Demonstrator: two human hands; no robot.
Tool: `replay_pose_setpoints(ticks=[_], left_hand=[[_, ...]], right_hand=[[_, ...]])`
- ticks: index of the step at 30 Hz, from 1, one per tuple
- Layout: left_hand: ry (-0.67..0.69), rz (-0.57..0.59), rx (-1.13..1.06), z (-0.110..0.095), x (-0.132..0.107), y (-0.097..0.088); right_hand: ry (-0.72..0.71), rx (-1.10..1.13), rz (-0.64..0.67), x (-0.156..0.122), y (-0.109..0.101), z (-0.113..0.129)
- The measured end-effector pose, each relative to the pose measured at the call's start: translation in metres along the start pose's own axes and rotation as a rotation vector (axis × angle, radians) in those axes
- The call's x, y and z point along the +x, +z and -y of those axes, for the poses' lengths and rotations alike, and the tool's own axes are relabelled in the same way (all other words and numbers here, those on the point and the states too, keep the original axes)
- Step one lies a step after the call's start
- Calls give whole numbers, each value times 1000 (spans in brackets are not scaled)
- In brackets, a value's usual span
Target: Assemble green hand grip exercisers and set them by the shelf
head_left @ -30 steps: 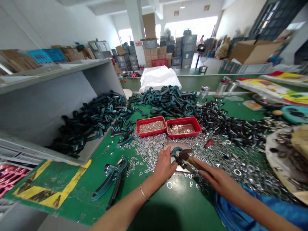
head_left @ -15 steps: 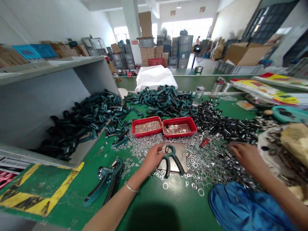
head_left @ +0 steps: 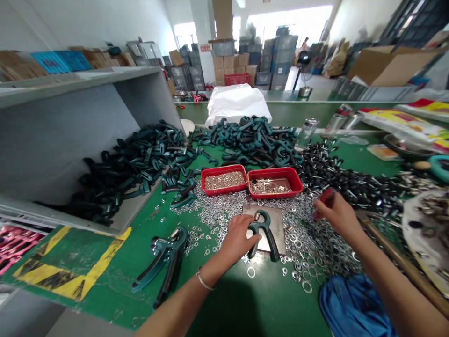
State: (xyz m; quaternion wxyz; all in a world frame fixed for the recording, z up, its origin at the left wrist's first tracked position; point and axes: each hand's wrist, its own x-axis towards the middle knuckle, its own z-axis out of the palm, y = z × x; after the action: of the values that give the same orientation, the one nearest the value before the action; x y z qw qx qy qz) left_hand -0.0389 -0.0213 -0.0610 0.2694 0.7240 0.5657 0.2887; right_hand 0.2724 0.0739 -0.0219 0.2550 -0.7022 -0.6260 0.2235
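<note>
A teal-and-black hand grip exerciser [head_left: 269,234] lies on a square metal plate [head_left: 279,217], its two handles spread toward me and a small spring near its top. My left hand [head_left: 240,236] holds its left handle, thumb and fingers around it. Over the loose washers to the right, my right hand [head_left: 335,215] is closed on a small red-handled tool [head_left: 327,198]; blur hides its exact kind. Another hand grip exerciser [head_left: 168,262], fitted with a spring and a round knob, lies on the green table at left.
Two red trays [head_left: 224,191] of small metal parts stand behind the plate. Teal handles [head_left: 245,140] are heaped beyond; black-headed screws [head_left: 343,178] spread at right. A wooden handle [head_left: 393,252] lies under my right forearm, near a blue cloth [head_left: 354,304]. A grey shelf [head_left: 154,93] stands left.
My right hand has moved left from the dark parts and picked up the red-handled tool from among the washers. My left hand has shifted onto the exerciser's left handle. The view has turned slightly left.
</note>
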Motion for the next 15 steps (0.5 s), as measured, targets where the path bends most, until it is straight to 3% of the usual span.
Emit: replay_pose_setpoints(ticks=[3, 5, 10, 15], left_hand=[[-23, -8, 1, -1, 0, 0], [-37, -3, 3, -2, 1, 0], [-60, -11, 6, -3, 8, 1], [-66, -23, -12, 2, 12, 7]], right_hand=[[-84, 477, 107, -19, 13, 30], [-112, 642, 166, -31, 34, 52], [-84, 724, 165, -55, 89, 83], [-78, 700, 163, -59, 106, 79]])
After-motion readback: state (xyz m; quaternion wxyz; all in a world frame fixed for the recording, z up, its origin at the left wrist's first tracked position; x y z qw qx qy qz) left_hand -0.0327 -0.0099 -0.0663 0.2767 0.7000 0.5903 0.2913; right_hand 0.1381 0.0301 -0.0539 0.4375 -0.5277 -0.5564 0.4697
